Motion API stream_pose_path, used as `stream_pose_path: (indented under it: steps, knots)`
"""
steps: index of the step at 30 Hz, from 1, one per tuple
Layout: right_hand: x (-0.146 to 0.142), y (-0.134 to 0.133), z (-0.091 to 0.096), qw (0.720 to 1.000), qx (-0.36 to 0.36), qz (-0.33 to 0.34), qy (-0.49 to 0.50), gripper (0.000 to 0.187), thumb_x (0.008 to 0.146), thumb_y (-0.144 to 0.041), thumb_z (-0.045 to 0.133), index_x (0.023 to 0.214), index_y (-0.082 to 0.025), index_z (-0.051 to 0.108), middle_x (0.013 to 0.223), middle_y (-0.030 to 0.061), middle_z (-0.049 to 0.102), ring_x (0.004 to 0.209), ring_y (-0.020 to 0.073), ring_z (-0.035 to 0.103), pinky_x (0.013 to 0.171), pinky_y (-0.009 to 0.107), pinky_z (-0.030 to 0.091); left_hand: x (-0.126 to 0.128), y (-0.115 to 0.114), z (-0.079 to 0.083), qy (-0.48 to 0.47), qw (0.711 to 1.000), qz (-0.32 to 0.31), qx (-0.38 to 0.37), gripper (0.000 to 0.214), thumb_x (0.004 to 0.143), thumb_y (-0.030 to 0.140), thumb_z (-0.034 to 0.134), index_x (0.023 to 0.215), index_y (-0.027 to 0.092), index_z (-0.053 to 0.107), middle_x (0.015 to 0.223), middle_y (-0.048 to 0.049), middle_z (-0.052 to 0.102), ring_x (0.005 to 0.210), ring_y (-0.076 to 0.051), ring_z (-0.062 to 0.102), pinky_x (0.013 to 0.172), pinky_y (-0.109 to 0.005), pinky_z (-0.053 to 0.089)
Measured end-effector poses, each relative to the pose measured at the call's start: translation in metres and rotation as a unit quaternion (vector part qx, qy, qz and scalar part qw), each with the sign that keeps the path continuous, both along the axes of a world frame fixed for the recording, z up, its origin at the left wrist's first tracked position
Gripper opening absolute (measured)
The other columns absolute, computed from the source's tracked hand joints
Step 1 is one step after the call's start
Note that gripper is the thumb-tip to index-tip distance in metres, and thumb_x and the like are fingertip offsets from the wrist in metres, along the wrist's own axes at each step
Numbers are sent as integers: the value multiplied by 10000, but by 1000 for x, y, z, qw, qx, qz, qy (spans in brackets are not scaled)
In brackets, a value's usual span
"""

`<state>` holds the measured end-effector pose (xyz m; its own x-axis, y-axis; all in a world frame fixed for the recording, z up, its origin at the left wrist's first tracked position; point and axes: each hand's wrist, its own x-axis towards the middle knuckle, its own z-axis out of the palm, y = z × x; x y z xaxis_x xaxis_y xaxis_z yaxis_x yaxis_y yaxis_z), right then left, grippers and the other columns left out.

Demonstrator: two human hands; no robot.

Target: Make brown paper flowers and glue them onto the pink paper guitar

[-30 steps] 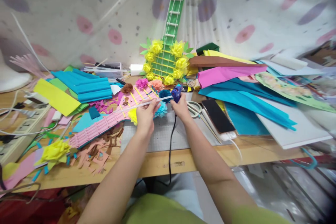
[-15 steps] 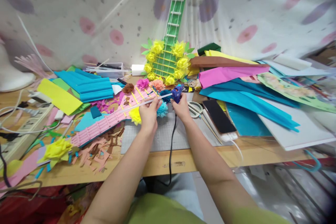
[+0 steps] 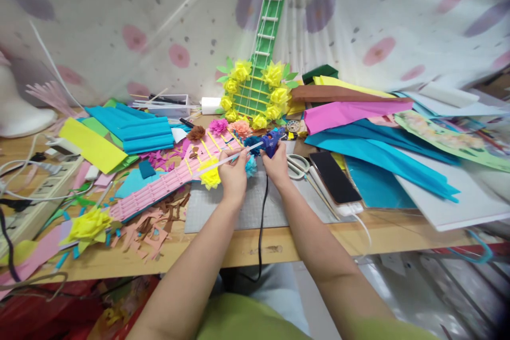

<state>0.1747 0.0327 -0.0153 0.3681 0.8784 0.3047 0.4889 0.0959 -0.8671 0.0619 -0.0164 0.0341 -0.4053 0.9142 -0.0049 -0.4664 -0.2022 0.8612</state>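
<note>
My right hand (image 3: 276, 164) is closed round a blue glue gun (image 3: 271, 141), whose black cord hangs down over the table edge. A long whitish glue stick (image 3: 213, 163) runs from the back of the gun toward the left. Pinched on that stick are the fingers of my left hand (image 3: 234, 172). Below and behind them lies a pink paper guitar (image 3: 159, 191) decorated with paper flowers, among them a yellow flower (image 3: 210, 174) and a brown one (image 3: 196, 133). My left hand hides part of the guitar's body.
A green paper guitar (image 3: 258, 85) with yellow flowers leans at the back. Folded blue paper (image 3: 147, 130) lies left, more coloured paper (image 3: 358, 117) right. Scissors (image 3: 298, 166) and a phone (image 3: 334, 178) rest on the grey mat (image 3: 199, 215). Paper scraps (image 3: 153, 231) litter the front.
My left hand has shifted slightly along the glue stick toward the gun, and the stick's far end sits a little farther right. The whole view has moved slightly.
</note>
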Motion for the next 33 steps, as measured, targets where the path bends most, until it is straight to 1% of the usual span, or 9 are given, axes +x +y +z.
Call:
stream_pose_path:
  steps: [3, 8, 14, 19, 22, 25, 29, 31, 33]
  knots:
    - [2, 1, -3, 1000, 10, -7, -1, 416, 683, -288, 591, 1038, -171, 408, 1083, 157, 572, 1022, 273, 557, 919, 462, 425, 1, 0, -4, 34, 999, -11, 27, 211, 680, 240, 717, 755, 165, 535, 782, -12, 661, 703, -112, 659, 720, -272, 539]
    - [1, -1, -6, 999, 36, -1, -17, 399, 695, -316, 596, 1025, -185, 413, 1053, 139, 578, 992, 262, 561, 890, 450, 440, 4, -5, -6, 133, 986, -19, 93, 139, 735, 229, 681, 757, 172, 556, 870, -41, 663, 867, -128, 636, 817, -281, 501]
    - [-1, -1, -5, 999, 48, 7, -5, 389, 689, -333, 601, 1001, -196, 414, 1013, 114, 583, 938, 240, 561, 858, 429, 449, 4, -1, -4, 120, 989, -30, 84, 151, 733, 227, 673, 747, 177, 532, 870, -40, 655, 857, -131, 633, 801, -285, 506]
    - [4, -2, 1, 996, 52, 28, 59, 364, 686, -386, 603, 939, -205, 416, 930, 61, 573, 854, 199, 569, 828, 402, 468, 6, -1, 0, 188, 973, -100, 94, 229, 701, 175, 670, 894, 191, 549, 956, -51, 643, 904, -156, 648, 839, -314, 513]
    - [10, 0, 4, 987, 35, 57, 147, 385, 692, -437, 598, 954, -217, 422, 846, 9, 562, 681, 144, 566, 658, 324, 491, -1, -1, 3, 246, 956, -109, 119, 310, 678, 117, 639, 959, 203, 540, 1028, -60, 622, 983, -172, 638, 906, -342, 496]
    - [15, 4, 7, 966, 0, 82, 245, 419, 669, -490, 612, 941, -223, 439, 755, -27, 566, 552, 103, 533, 504, 246, 439, -30, 6, 14, 319, 937, -74, 120, 234, 722, 149, 583, 949, 199, 553, 992, -54, 626, 904, -157, 650, 828, -312, 512]
    - [17, 3, 15, 937, -24, 105, 331, 437, 618, -510, 643, 900, -215, 487, 812, -14, 611, 551, 72, 534, 490, 209, 426, -96, 29, 33, 405, 912, 32, 54, 162, 720, 234, 588, 873, 182, 582, 867, -32, 647, 790, -142, 626, 734, -261, 489]
    - [16, -1, 19, 928, -32, 133, 347, 430, 609, -504, 650, 897, -216, 512, 851, -10, 619, 551, 63, 526, 487, 204, 420, -129, 41, 36, 474, 879, 51, -28, 154, 722, 270, 581, 844, 177, 599, 847, -31, 655, 743, -147, 613, 700, -261, 472]
    - [15, -6, 22, 925, -42, 158, 342, 409, 619, -510, 642, 884, -218, 531, 845, -8, 623, 533, 60, 497, 471, 205, 405, -153, 51, 34, 563, 818, 47, -107, 133, 714, 288, 588, 787, 177, 602, 805, -38, 655, 732, -166, 605, 701, -275, 452]
